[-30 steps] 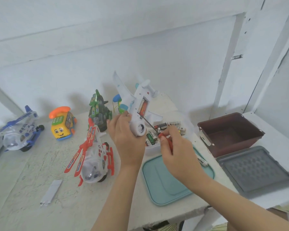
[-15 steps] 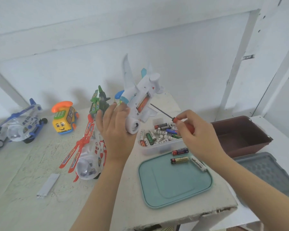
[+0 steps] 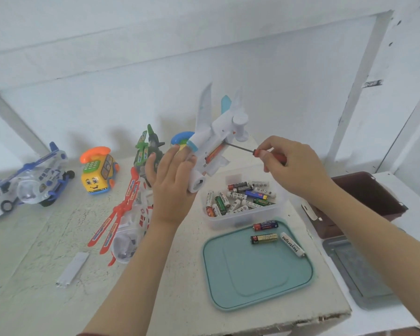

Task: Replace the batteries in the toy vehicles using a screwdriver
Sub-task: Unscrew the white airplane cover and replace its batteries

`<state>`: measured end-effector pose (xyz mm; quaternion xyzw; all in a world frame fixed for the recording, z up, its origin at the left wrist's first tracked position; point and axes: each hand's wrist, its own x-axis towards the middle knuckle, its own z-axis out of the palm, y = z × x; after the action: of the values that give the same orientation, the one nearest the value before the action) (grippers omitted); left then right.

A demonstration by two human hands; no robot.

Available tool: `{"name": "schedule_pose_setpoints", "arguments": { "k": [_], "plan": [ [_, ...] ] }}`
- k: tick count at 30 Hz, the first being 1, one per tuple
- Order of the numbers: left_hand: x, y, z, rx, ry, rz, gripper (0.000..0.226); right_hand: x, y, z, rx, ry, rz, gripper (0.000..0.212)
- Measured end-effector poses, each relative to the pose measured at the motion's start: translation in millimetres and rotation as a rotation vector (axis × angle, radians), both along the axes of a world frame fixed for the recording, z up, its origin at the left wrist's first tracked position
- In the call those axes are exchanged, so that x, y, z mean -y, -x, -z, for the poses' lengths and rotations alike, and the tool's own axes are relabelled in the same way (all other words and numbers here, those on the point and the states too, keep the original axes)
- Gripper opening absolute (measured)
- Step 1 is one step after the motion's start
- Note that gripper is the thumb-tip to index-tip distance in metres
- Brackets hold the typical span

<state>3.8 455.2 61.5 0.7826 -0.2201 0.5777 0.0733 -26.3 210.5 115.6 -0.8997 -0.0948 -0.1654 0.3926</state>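
— Changed in the last second?
— Holds the white toy plane [image 3: 211,139] higher above the tabletop [image 3: 34,275] than a second ago, belly toward the camera. Brings the screwdriver [image 3: 257,152] up from beside the clear tub [image 3: 240,220] of batteries. Half a second back, tip still clear of the plane; now, tip against the far end of the open battery bay, right by the orange cell [image 3: 214,154] inside.
— Hands?
— Grips the plane's lower end in the left hand [image 3: 175,183]. Pinches the red handle in the right hand [image 3: 294,166], thumb and fingertips close together.
— Meaning for the task?
— Looks like levering out the old cell (no cover on the bay; probably that white strip [image 3: 72,269] lying apart, down left on the tabletop). Still needs the cell out, fresh ones in, the cover screwed back.
— Spares?
— Plenty in the tub, plus three loose batteries [image 3: 264,238] on the teal lid [image 3: 257,287], placed as before. Leaves the other toys alone: red helicopter [image 3: 131,214], green toy plane [image 3: 146,154], yellow phone car [image 3: 97,173], blue helicopter [image 3: 29,187].
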Motion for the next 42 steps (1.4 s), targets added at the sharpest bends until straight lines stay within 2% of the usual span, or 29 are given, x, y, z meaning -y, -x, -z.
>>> {"name": "schedule_pose_setpoints", "arguments": {
  "k": [5,9,15,23,31,42],
  "plan": [
    [1.0,-6.2,3.2,0.046,-0.09,0.024,0.034,8.6,-6.9,-1.3,-0.045,0.048,-0.032,0.015],
    [-1.7,-8.5,11.0,0.058,-0.145,0.041,0.02,16.0,-6.7,-1.7,-0.069,0.081,-0.02,0.016],
    [-0.3,-10.3,15.2,0.04,-0.15,0.05,0.034,26.7,-4.4,-3.9,-0.143,0.162,-0.022,0.021],
    [4.3,-10.8,17.2,0.063,-0.157,0.051,0.035,21.1,-2.4,5.8,-0.091,0.092,0.003,0.018],
    [5.4,-7.0,21.5,0.065,-0.17,0.033,0.034,24.3,3.2,16.6,-0.122,0.016,-0.042,0.018],
    [10.5,-2.1,19.9,0.071,-0.132,0.006,0.034,30.3,20.0,10.9,-0.119,0.162,-0.014,0.018]
  ]
}}
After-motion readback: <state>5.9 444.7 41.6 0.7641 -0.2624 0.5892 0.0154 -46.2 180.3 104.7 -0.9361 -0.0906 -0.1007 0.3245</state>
